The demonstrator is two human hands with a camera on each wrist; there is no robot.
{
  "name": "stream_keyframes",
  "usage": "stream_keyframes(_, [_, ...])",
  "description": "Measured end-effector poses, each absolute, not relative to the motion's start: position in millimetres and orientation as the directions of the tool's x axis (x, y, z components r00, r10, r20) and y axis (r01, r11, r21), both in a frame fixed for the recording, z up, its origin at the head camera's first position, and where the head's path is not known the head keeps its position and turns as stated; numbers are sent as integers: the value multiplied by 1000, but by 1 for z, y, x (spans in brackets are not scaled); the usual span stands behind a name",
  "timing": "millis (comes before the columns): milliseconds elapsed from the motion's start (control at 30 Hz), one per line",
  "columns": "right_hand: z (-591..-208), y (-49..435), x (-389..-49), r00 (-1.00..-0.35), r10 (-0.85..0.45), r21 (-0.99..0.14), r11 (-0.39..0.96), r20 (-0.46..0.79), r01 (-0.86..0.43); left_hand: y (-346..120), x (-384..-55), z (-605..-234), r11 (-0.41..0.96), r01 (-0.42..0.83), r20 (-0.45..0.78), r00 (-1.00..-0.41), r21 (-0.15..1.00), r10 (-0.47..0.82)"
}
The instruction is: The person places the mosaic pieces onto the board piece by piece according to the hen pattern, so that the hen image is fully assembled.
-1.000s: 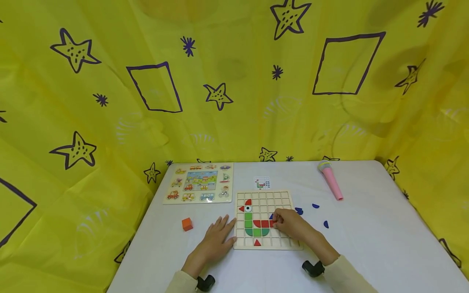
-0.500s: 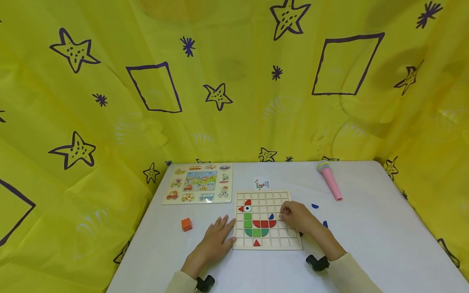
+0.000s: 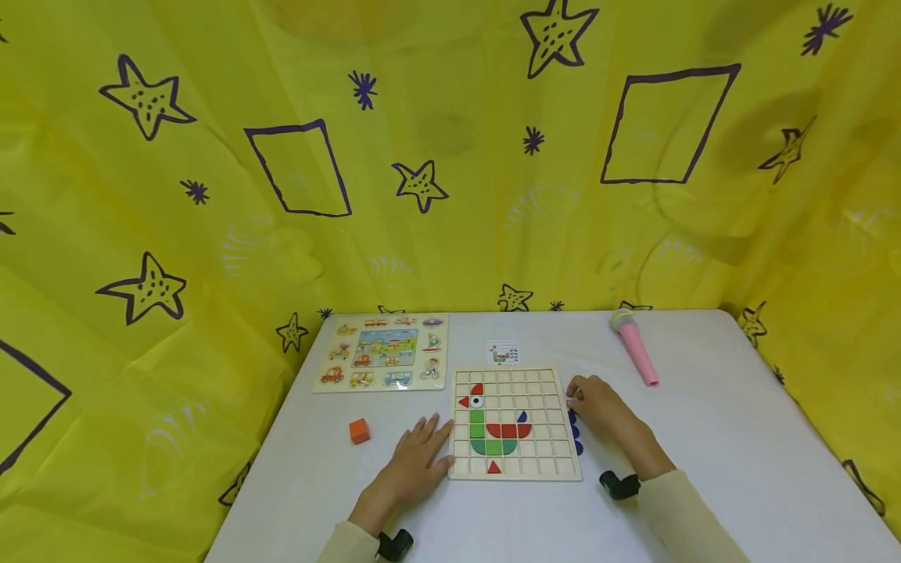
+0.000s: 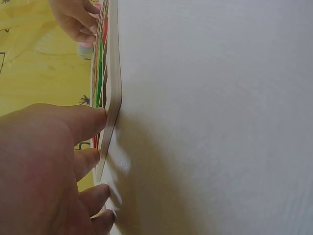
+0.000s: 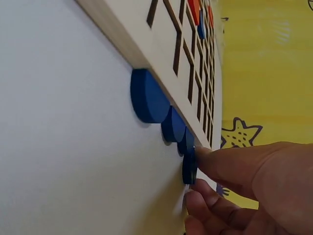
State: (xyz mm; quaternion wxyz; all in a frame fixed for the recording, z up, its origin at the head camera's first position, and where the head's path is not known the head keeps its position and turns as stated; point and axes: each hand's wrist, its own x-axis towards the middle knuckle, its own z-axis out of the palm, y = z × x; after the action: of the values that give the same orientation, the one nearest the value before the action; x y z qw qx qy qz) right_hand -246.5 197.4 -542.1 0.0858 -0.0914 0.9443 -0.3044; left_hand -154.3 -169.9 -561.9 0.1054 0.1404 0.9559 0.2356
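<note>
My left hand [image 3: 415, 461] lies spread beside the wooden grid board [image 3: 549, 461], fingertips touching its left edge. In the left wrist view the thumb and a finger press that edge. A bird shape of red, green and blue pieces fills part of the grid, with a white-and-black eye piece [image 3: 476, 401]. My right hand [image 3: 601, 407] is just off the board's right edge. Its thumb and fingers pinch a blue half-round piece [image 5: 189, 166]. More blue half-round pieces [image 5: 148, 96] lie in a row along that edge.
Behind the board lies a small picture card [image 3: 503, 353]. A vehicle puzzle [image 3: 327, 352] is at the back left, an orange cube [image 3: 360, 431] left of my left hand. A pink toy microphone [image 3: 637, 350] lies at the back right.
My right hand has moved right, off the grid to the board's right edge. Blue pieces along that edge now show, while two loose ones farther right are no longer visible. The left hand stays put.
</note>
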Motion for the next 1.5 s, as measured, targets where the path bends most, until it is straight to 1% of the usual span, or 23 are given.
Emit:
stream_keyframes(200, [-540, 198, -247, -970, -239, -525, 831, -40, -183, -170, -154, -561, 855, 215, -140, -939, 472, 313])
stream_keyframes(367, [-537, 197, -248, -972, -228, -492, 853, -55, -172, -170, -155, -562, 853, 220, -135, -939, 473, 318])
stream_keyframes(600, [-535, 199, -251, -972, -232, -488, 854, -47, -180, -170, -155, -563, 859, 210, -144, -940, 467, 309])
stream_keyframes(867, [-536, 207, -252, -989, -151, -529, 839, -5, -125, -170, -154, -560, 849, 214, -145, -937, 484, 318])
stream_keyframes(1100, [-534, 212, -252, -983, -147, -529, 846, -109, -68, -170, -152, -558, 845, 211, -148, -936, 491, 320])
stream_keyframes(1300, [-536, 212, -252, -981, -142, -484, 873, -134, -60, -169, -153, -560, 846, 212, -152, -934, 490, 322])
stream_keyframes(1500, [-532, 212, -253, -982, -95, -462, 887, -162, -10, -170, -154, -560, 848, 222, -144, -934, 481, 326])
